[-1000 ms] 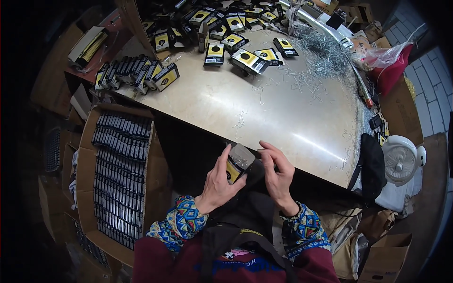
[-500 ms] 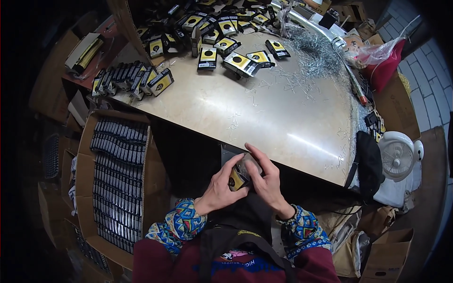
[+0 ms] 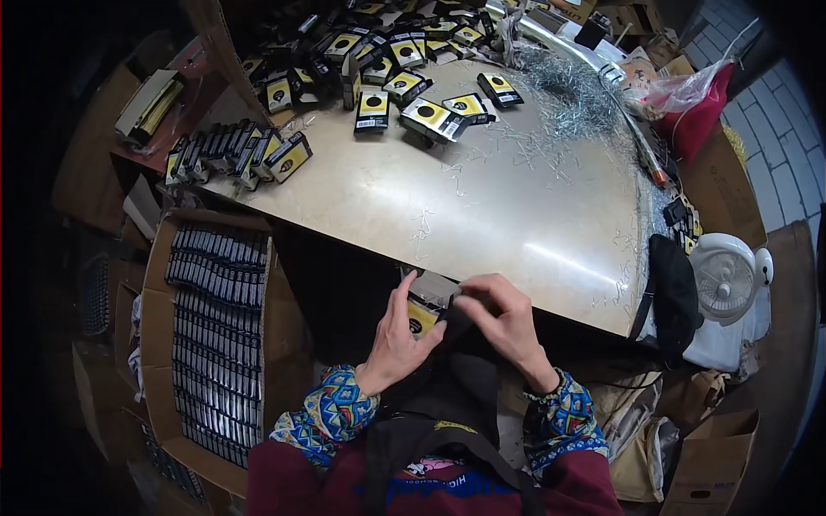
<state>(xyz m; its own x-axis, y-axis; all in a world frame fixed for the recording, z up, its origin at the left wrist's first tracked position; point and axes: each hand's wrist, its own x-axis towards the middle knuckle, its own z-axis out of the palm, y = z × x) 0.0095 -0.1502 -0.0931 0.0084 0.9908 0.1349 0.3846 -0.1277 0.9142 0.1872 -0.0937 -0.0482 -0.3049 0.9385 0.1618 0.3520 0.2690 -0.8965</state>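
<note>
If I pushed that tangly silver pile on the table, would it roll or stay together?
The silver pile would probably drag rather than roll, because its thin strands look tangled. It's probably light, with gaps around its edges. The loose strands might scatter, since they lie separately.

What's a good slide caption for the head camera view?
Left hand holds a black-and-yellow box before a worktable strewn with similar boxes and thin shiny strands, right hand close by.

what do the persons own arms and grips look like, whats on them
The left grip and right grip are bare, without gloves. Both forearms wear patterned oversleeves, mostly blue with multicoloured geometric shapes, gathered at the wrists. Above them are maroon sleeves.
</note>
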